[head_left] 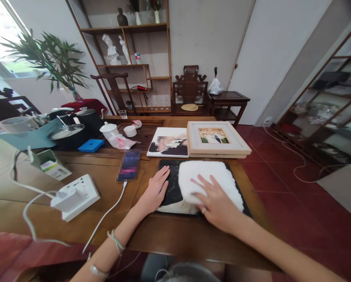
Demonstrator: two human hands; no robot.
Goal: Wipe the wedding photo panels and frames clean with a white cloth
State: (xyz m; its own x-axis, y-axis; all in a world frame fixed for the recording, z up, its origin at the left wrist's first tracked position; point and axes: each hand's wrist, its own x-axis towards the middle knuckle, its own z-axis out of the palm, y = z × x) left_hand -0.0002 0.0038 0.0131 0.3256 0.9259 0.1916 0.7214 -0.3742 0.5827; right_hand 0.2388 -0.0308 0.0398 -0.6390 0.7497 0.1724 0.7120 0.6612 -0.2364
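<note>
Brown wood makes up the table (pixel 171 234), and near its front edge lies a dark, speckled panel (pixel 173 175), its long axis running side to side before the person. A boxed picture frame (pixel 240 147) sits just beyond the panel's far edge. The white fleecy cloth (pixel 225 178) covers the middle and much of the right of the panel; it lies to the right of the left hand (pixel 156 191) and directly under the right hand (pixel 219 203) — so the right is the nearer, already touching. That hand is palm down, fingers spread over the fleece; whether its thumb hooks beneath, I cannot tell. The left rests flat with straight fingers at the panel's left side, grasping nothing — bare panel separates its fingertips from the cloth.
</note>
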